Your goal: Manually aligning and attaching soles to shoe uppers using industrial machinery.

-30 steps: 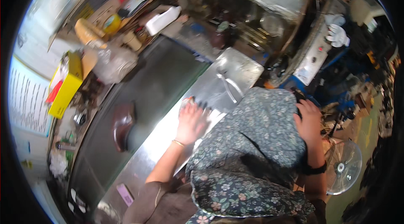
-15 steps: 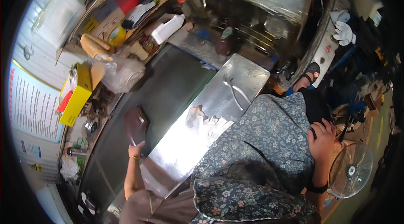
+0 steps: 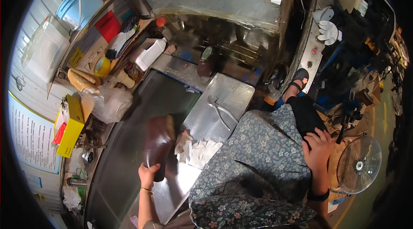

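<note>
My left hand is closed on one end of a glossy brown leather shoe, holding it over the dark conveyor belt beside a metal plate. The shoe's sole is not clearly visible. Resting on my black-clad leg, my right hand has its fingers spread and holds nothing. On the metal plate lie a pair of metal pincers and a crumpled white cloth glove. A floral apron covers my lap.
At the belt's far end a dark brown object with a pale round top stands before a metal machine hood. Left of the belt are a yellow box, a plastic bag and a white bottle. A fan stands at right.
My left hand has raised the shoe and brought it right, toward the metal plate, turning it. The view has shifted. My right hand remains on my leg.
</note>
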Available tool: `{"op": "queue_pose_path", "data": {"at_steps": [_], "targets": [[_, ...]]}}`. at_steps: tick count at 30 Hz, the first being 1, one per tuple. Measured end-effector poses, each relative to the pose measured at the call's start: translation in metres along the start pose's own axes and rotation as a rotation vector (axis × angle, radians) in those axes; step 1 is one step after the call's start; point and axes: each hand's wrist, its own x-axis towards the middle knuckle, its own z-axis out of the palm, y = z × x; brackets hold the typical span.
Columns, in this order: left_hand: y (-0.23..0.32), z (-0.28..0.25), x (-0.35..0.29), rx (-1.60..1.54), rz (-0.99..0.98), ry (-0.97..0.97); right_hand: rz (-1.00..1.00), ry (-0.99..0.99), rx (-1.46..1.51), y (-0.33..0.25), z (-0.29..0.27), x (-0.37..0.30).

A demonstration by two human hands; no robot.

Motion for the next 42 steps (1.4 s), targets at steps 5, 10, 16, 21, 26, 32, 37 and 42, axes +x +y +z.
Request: {"op": "queue_pose_path", "data": {"at_steps": [5, 10, 16, 21, 26, 32, 37, 42], "targets": [[0.021, 0.042, 0.034, 1.213, 0.228, -0.369, 0.009, 0.008, 0.065, 0.003, -0.006, 0.000], [0.135, 0.118, 0.095, 1.178, 0.737, -0.297, 0.030, 0.014, 0.068, 0.005, -0.005, -0.004], [0.179, 0.330, 0.199, 0.871, 0.869, -0.226, 0.041, 0.026, 0.089, 0.007, -0.005, 0.000], [0.209, 0.413, 0.235, 0.898, 0.527, -0.487, 0.040, 0.054, 0.103, 0.003, -0.001, 0.005], [0.241, 0.340, 0.168, 0.357, 0.765, -0.554, 0.071, 0.055, 0.141, 0.010, 0.000, -0.001], [0.169, 0.125, 0.055, 0.329, 1.021, 0.264, 0.037, 0.043, 0.201, 0.008, -0.005, -0.003], [0.101, -0.016, -0.012, -0.350, 0.607, 0.931, -0.011, -0.005, 0.239, -0.001, -0.003, 0.006], [0.109, -0.088, -0.063, -0.514, 0.639, 1.167, -0.069, -0.045, 0.205, -0.008, -0.005, 0.002]]}}
